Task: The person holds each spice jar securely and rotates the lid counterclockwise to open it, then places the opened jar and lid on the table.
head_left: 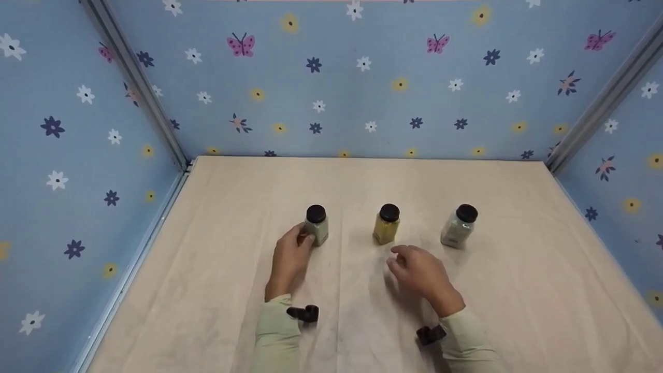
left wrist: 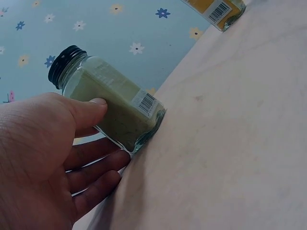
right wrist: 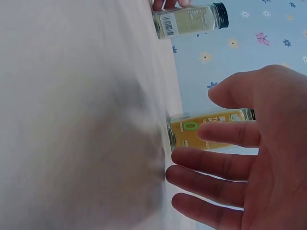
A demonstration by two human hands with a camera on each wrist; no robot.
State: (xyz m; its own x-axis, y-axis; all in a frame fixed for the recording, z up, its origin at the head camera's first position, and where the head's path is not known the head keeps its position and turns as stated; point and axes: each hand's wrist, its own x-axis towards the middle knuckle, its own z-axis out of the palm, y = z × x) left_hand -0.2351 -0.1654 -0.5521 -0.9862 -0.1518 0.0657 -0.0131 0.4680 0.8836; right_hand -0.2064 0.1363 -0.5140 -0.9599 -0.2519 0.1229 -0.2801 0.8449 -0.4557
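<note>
A glass spice jar of grey-green powder (head_left: 317, 228) with a black lid stands upright on the cloth. My left hand (head_left: 291, 257) holds it from its left side. In the left wrist view, the thumb (left wrist: 91, 111) lies across the green jar (left wrist: 112, 103), and the other fingers reach behind and below it. A yellow spice jar (head_left: 386, 226) stands in the middle. Just in front of it hovers my right hand (head_left: 422, 274), touching nothing. The right wrist view shows that hand's fingers (right wrist: 211, 163) apart and loosely extended, partly covering the yellow jar (right wrist: 184, 132).
To the right stands a third jar (head_left: 458, 228) with pale green contents and a black lid. A creased beige cloth (head_left: 207, 290) covers the table. Blue flowered panels (head_left: 342, 77) enclose the back and sides, with metal posts (head_left: 140, 83) at the corners.
</note>
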